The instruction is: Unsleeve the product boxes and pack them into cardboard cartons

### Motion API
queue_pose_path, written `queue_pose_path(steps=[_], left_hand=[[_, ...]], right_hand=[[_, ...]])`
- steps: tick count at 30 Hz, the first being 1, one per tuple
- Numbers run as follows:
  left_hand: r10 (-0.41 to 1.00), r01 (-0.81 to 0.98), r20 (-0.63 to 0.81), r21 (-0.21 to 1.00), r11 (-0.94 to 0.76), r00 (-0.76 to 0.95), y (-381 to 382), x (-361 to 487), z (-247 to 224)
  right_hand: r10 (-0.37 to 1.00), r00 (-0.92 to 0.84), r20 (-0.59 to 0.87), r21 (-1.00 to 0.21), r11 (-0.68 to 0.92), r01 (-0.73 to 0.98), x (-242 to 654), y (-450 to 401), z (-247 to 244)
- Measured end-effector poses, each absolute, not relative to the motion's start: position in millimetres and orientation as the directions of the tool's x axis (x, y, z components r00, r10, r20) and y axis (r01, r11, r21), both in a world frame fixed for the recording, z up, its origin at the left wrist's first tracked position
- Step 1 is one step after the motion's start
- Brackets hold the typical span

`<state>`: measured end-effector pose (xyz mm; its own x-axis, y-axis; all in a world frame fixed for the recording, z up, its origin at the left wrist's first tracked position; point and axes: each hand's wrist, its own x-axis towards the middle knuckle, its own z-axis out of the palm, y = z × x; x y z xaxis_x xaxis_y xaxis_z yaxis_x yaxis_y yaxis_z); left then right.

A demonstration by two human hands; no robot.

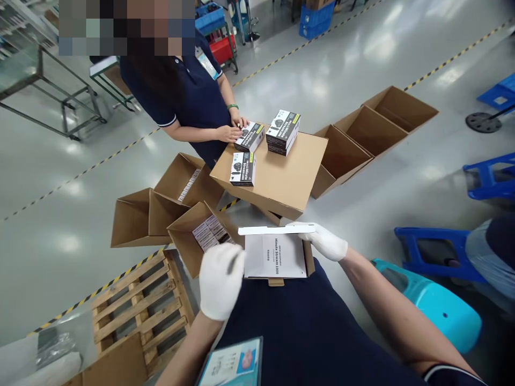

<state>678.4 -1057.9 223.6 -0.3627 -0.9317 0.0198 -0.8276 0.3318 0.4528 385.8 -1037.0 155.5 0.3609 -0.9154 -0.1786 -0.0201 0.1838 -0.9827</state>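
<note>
In front of my body is a small product box with its lid raised and a tab flap hanging toward me. A white instruction booklet with black print, reading "Minute Stream 1000", lies inside it. My right hand, in a white glove, grips the box at its right side, fingers behind the lid. My left hand, also gloved, is beside the box's left edge with its fingers curled in. Whether anything is between those fingers is hidden.
A co-worker stands across a large carton, both hands on a printed box. More printed boxes sit on it. Opened cartons stand left and right. A wooden pallet is lower left, a turquoise stool right.
</note>
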Motion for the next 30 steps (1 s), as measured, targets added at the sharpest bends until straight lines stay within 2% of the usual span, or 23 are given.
queue_pose_path(steps=[2,4,8,12,15,19,24,30], left_hand=[[-0.764,-0.732,-0.047,0.33,0.596,-0.644,-1052,661,233],[-0.632,-0.659,-0.187,0.22,0.719,-0.752,-1051,640,234],[-0.661,-0.698,-0.322,-0.001,0.716,-0.678,-1056,612,223],[-0.669,-0.702,-0.385,-0.071,0.709,-0.636,-1057,606,218],[-0.675,-0.716,-0.417,-0.078,0.694,-0.609,-1060,602,218],[-0.665,-0.727,-0.416,-0.013,0.686,-0.62,-1061,601,217],[-0.67,-0.735,-0.378,0.04,0.677,-0.639,-1054,616,227],[-0.635,-0.717,-0.382,0.116,0.688,-0.671,-1050,628,242]], right_hand=[[-0.912,0.361,-0.193,-0.981,0.19,-0.043,387,-1036,155],[-0.914,0.357,-0.195,-0.981,0.187,-0.056,391,-1036,153],[-0.925,0.335,-0.177,-0.984,0.163,-0.07,397,-1035,151],[-0.935,0.317,-0.157,-0.987,0.137,-0.086,398,-1033,152],[-0.933,0.299,-0.198,-0.979,0.174,-0.107,399,-1032,155],[-0.922,0.281,-0.266,-0.964,0.248,-0.099,400,-1031,157],[-0.94,0.322,-0.117,-0.993,0.103,-0.06,399,-1033,155],[-0.938,0.328,-0.114,-0.993,0.105,-0.043,399,-1035,155]])
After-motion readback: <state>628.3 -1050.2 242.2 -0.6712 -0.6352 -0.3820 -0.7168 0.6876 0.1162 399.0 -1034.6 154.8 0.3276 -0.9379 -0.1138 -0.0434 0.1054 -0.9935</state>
